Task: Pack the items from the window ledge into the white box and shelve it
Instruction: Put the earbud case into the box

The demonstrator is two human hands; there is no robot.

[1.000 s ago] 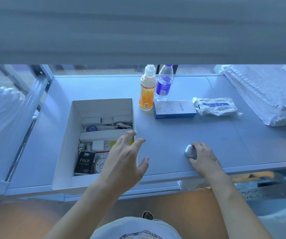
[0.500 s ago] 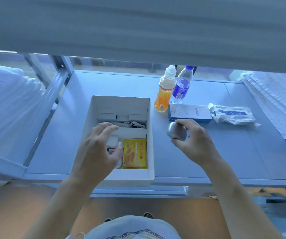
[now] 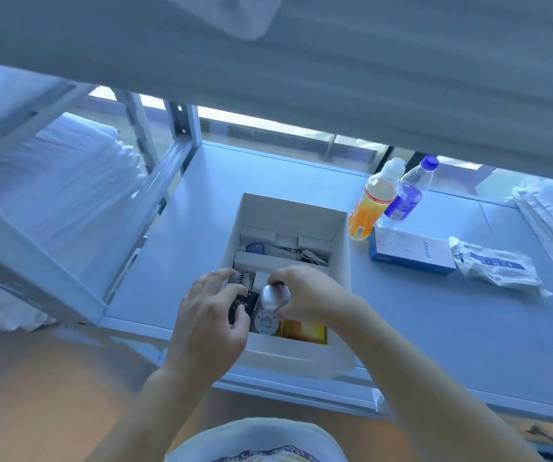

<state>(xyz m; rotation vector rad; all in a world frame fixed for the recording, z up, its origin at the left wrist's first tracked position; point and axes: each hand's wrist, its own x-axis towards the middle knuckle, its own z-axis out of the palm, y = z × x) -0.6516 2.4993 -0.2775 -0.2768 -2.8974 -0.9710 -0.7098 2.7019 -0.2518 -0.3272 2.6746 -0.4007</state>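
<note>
Partly hidden by both hands, the white box [image 3: 341, 261] sits at frame centre on the pale ledge [image 3: 175, 261], its near wall blurred; inside, small white cartons, a black packet [image 3: 240, 306], a round clear-lidded tin [image 3: 266, 323] and a yellow pack [image 3: 303, 330] show only in part; the right hand [image 3: 308, 295] pinches a smooth rounded silver object [image 3: 275, 295] between curled fingers and thumb, low over the box's near half; what the object is cannot be told; the left hand [image 3: 208, 321] hovers with fingers spread and loosely bent, its tips at the black packet, contact unclear; at right, on the ledge, stand an orange drink bottle [image 3: 370, 208] and a clear blue-capped bottle [image 3: 408, 195], beside a blue-and-white carton [image 3: 411, 251] and a crinkled plastic packet [image 3: 498, 266].
</note>
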